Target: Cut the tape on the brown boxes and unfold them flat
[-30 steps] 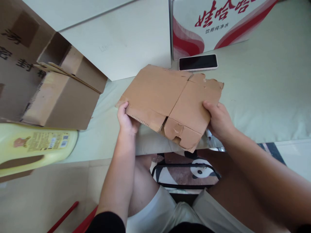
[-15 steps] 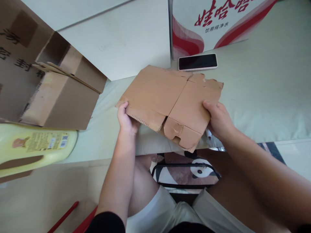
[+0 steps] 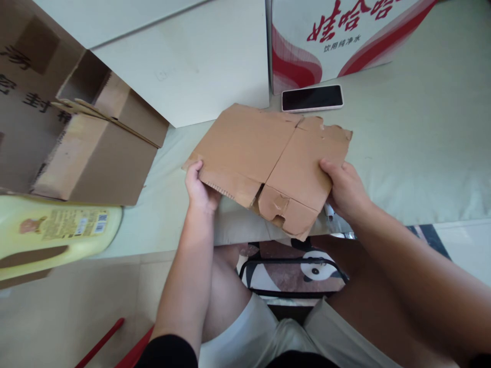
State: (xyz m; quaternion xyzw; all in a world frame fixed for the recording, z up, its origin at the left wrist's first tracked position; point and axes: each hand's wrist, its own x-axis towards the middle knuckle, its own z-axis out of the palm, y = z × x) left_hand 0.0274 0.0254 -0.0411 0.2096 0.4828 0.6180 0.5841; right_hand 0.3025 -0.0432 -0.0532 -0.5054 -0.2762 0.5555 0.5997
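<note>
Most of my fingers are hidden beneath the flat cardboard piece (image 3: 249,148), and a small whitish thing (image 3: 329,210) under its right edge is too covered to name. The yellow jug (image 3: 82,225) and the brown carton (image 3: 111,174) run out of view at the left; the red-and-white box (image 3: 297,69) is cut off at the top. I count one jug, one phone (image 3: 312,97) and one cardboard piece, held over the front of the pale green surface (image 3: 422,163). My left hand (image 3: 198,190) grips its near left corner, thumb on top; my right hand (image 3: 348,190) is partly closed around its right edge, thumb also on top.
</note>
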